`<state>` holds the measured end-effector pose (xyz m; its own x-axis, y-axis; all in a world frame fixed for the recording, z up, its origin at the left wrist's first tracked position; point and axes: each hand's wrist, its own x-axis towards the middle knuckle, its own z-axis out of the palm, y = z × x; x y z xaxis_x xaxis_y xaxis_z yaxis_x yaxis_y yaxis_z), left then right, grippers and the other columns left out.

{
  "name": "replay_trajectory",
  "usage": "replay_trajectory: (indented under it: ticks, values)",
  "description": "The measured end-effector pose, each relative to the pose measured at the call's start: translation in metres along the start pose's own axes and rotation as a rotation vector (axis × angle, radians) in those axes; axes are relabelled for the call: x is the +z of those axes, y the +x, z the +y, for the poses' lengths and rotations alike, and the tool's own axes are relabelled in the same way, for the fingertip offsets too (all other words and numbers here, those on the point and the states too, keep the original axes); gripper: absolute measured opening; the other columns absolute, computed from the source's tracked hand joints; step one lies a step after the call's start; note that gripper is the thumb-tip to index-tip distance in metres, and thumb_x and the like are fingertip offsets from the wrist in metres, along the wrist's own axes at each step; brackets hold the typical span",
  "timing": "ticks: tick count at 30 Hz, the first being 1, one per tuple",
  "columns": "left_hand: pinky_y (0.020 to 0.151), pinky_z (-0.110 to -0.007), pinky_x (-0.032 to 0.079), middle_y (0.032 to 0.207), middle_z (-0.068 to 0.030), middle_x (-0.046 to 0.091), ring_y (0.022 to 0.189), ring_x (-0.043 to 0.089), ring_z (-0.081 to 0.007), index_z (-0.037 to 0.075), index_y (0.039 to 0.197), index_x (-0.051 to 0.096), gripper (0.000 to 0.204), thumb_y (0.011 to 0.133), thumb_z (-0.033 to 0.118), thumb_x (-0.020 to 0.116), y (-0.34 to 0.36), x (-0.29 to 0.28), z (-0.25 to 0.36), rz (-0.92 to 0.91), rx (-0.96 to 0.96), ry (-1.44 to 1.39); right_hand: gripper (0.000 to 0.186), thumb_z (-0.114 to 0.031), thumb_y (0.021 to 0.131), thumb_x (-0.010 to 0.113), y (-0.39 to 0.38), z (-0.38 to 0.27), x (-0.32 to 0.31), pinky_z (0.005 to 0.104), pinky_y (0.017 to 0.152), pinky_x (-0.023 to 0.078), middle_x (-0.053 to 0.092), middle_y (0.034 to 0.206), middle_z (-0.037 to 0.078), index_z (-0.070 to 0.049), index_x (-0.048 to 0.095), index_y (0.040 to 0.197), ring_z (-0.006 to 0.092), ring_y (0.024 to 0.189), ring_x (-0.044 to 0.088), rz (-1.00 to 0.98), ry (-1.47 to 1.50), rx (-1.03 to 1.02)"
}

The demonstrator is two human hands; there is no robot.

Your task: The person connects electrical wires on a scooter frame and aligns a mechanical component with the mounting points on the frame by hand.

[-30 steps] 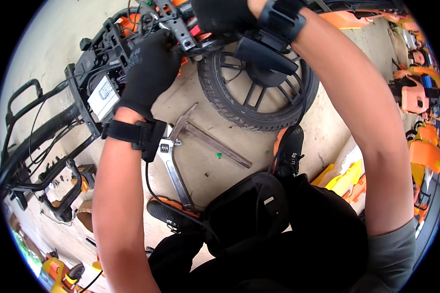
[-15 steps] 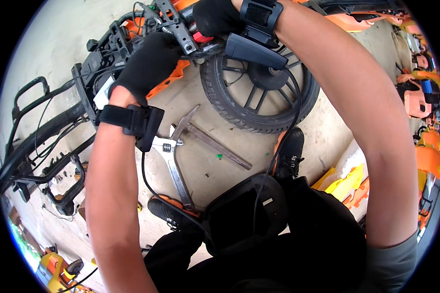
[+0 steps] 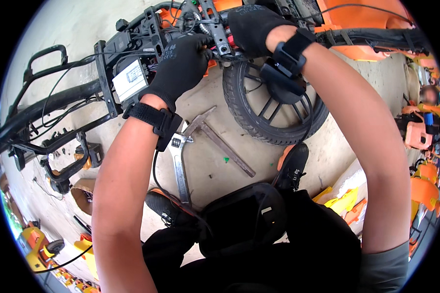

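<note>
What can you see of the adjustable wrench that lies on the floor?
The adjustable wrench looks like bare silver metal, with a long flat handle and its jaw head at the far end. It lies flat on the concrete floor, beside a hammer. The left forearm crosses above its head. No hand touches it.

A: What's worn on the hands?
B: Black work gloves, left hand (image 3: 181, 66) and right hand (image 3: 252, 29). White print on the left cuff.
A: Wrists?
B: Black strap bands (image 3: 154, 117) with box modules, thin black cable trailing. Forearms bare.
A: Rest?
B: Grey short sleeve (image 3: 384, 266), black trousers, black shoes (image 3: 292, 166) with orange trim.
</note>
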<state>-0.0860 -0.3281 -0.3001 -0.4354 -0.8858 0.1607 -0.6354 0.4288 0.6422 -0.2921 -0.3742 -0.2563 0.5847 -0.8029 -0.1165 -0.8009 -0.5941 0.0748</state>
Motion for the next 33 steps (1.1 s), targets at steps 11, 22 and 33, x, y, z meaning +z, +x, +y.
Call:
replay_trajectory:
  ticks: [11,22,33]
  values:
    - [0.079,-0.043,0.054,0.092,-0.0186,0.065,0.088,0.066,-0.0374,0.004,0.096,0.068,0.012,0.089,0.013,0.066,-0.005,0.007,-0.006,0.194,-0.028,0.043,0.016,-0.02,0.082,0.068,-0.002,0.026,0.009,0.0437,0.071,0.052,0.062,0.081,0.018,-0.005,0.071,0.082,0.0328,0.083,0.065,0.017,0.013,-0.397]
    - [0.084,-0.046,0.055,0.096,-0.0209,0.07,0.092,0.07,-0.037,0.002,0.096,0.07,0.021,0.081,0.015,0.062,0.001,0.005,-0.006,0.164,-0.177,-0.087,0.02,-0.016,0.088,0.066,-0.014,-0.008,-0.027,0.0464,0.074,0.049,0.063,0.089,0.024,0.002,0.065,0.096,0.0417,0.086,0.062,-0.112,0.315,0.012]
    - [0.075,-0.047,0.052,0.085,-0.02,0.064,0.087,0.063,-0.0393,0.003,0.098,0.062,0.017,0.082,0.003,0.057,-0.024,0.027,0.012,0.417,-0.211,-0.364,0.017,-0.007,0.094,0.058,-0.01,0.003,-0.028,0.0379,0.083,0.051,0.066,0.093,0.017,0.003,0.063,0.107,0.0269,0.093,0.066,-0.294,0.557,0.099]
